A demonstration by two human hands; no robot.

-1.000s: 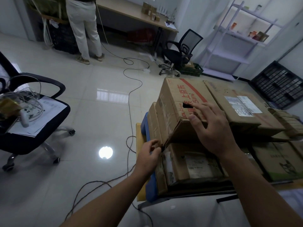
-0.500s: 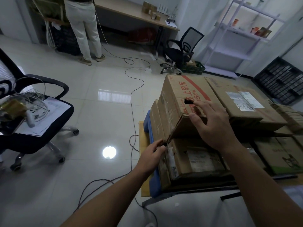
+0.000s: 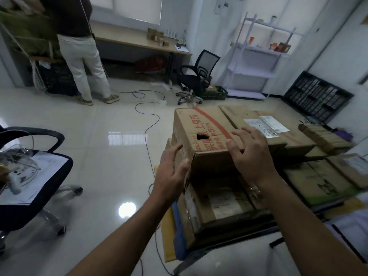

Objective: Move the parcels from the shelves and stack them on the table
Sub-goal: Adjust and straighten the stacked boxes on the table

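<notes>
A cardboard parcel with red print and a red stripe (image 3: 201, 128) lies on top of a pile of parcels on the table. My left hand (image 3: 171, 174) is at its near left corner with fingers spread, holding nothing. Over its near top edge my right hand (image 3: 253, 156) hovers with fingers apart, just touching or barely above it. Beneath sits a brown parcel with a white label (image 3: 221, 208). Another parcel with a shipping label (image 3: 264, 128) lies to the right. The white shelf unit (image 3: 256, 56) stands at the back right with a few small items.
A person in light trousers (image 3: 83, 62) stands at the back left by a long desk (image 3: 139, 42). A black office chair with papers (image 3: 33, 176) is at my left, another chair (image 3: 197, 78) is at the back. A cable (image 3: 149, 124) runs across the tiled floor. More parcels (image 3: 326, 182) lie right.
My left hand has let go of the lower parcel's edge and risen to the top parcel's corner. The right hand has lifted and spread. The view has tilted up.
</notes>
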